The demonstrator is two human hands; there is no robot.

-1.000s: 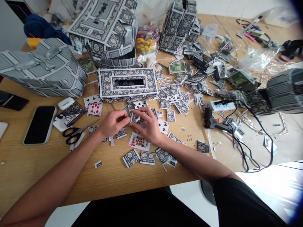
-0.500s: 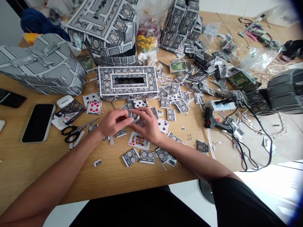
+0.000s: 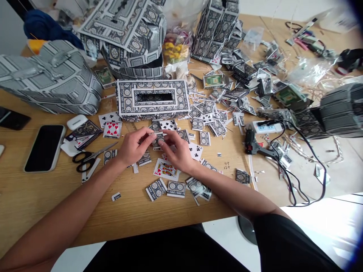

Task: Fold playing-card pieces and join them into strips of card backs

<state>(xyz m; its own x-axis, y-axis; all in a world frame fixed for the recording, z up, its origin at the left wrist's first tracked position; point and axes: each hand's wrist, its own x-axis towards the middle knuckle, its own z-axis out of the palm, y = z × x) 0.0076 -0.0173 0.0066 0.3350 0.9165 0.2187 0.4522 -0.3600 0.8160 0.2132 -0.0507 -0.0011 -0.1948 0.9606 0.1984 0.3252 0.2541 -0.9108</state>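
Between my two hands is a small folded card piece [image 3: 158,140] with a dark patterned back. My left hand [image 3: 135,145] pinches its left side with thumb and fingers. The thumb and fingers of my right hand [image 3: 179,151] close on its right side. Just beyond my hands lies a box covered in patterned cards [image 3: 153,109], with a dark slot in its top. Below my right hand are a king card [image 3: 166,169] and several folded card pieces [image 3: 176,188].
Black scissors [image 3: 87,160] and a phone [image 3: 44,148] lie to the left. At the right are a glue gun [image 3: 256,146], a power strip [image 3: 267,127] and looping black cables. Card-covered bags [image 3: 59,81] and heaps of card scraps [image 3: 239,71] stand further back.
The small card piece has been turned so that its patterned face shows more. My fingers have shifted around it, and my left fingers have straightened a little.
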